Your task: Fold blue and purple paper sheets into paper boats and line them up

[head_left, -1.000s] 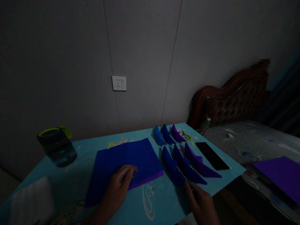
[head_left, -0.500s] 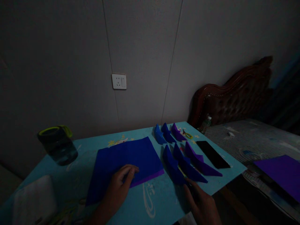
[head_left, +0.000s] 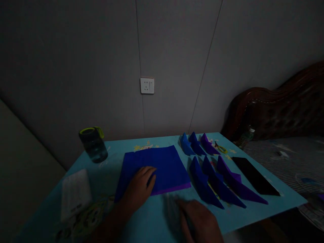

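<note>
A dark blue sheet of paper (head_left: 162, 165) lies flat on the table, and a purple sheet (head_left: 174, 188) shows along its near edge. My left hand (head_left: 141, 184) rests on the blue sheet with its fingers stretched out and nothing in them. Just in front of the paper's near edge is my right hand (head_left: 198, 219), smeared by motion, so its fingers are unclear. To the right stand folded paper boats in two rows. The near row has a blue boat (head_left: 202, 184), another blue one (head_left: 221, 185) and a purple one (head_left: 236, 179). Behind them are a lighter blue boat (head_left: 186, 145), a dark blue one (head_left: 197, 145) and a purple one (head_left: 209, 145).
A dark bottle with a green rim (head_left: 94, 146) and a white pack (head_left: 76, 194) are at the left. Scissors (head_left: 221, 148) and a black flat slab (head_left: 255, 175) lie right of the boats. Beyond the table are a clear bottle (head_left: 246, 137) and a bed headboard (head_left: 278, 111).
The view has turned left. My right hand has come away from the near blue boat, moving left toward the paper. My left hand's fingers have straightened on the blue sheet.
</note>
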`<state>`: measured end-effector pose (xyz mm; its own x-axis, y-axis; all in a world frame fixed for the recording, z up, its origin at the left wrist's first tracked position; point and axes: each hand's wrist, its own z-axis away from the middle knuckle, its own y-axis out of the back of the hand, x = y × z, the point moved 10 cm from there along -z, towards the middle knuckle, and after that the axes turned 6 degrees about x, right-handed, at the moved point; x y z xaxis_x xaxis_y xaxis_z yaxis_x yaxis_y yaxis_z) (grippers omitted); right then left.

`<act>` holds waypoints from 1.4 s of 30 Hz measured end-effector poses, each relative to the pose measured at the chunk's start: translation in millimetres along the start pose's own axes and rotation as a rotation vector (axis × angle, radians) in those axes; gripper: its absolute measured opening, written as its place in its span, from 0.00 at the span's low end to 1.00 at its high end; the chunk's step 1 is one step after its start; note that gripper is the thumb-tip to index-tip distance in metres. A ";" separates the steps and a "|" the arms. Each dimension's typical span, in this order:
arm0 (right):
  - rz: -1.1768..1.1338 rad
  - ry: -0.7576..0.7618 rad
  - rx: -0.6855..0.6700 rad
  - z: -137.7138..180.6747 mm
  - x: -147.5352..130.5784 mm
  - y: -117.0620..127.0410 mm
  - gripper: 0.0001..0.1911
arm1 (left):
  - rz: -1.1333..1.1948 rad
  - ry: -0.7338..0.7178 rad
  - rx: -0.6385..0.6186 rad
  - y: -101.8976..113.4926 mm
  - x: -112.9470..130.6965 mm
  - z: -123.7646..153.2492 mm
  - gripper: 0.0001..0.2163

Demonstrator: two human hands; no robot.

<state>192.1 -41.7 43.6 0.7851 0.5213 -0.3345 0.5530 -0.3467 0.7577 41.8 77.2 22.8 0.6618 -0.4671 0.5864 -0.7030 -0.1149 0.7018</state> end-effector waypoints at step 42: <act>-0.226 -0.502 0.266 -110.6 106.0 -38.5 0.23 | -0.025 0.512 0.646 121.9 -98.4 4.3 0.10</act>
<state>223.1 113.1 41.0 0.6399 0.1958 -0.7431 0.7212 -0.4870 0.4927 -110.2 105.3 48.9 0.6059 -0.0181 0.7953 -0.5944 -0.6748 0.4375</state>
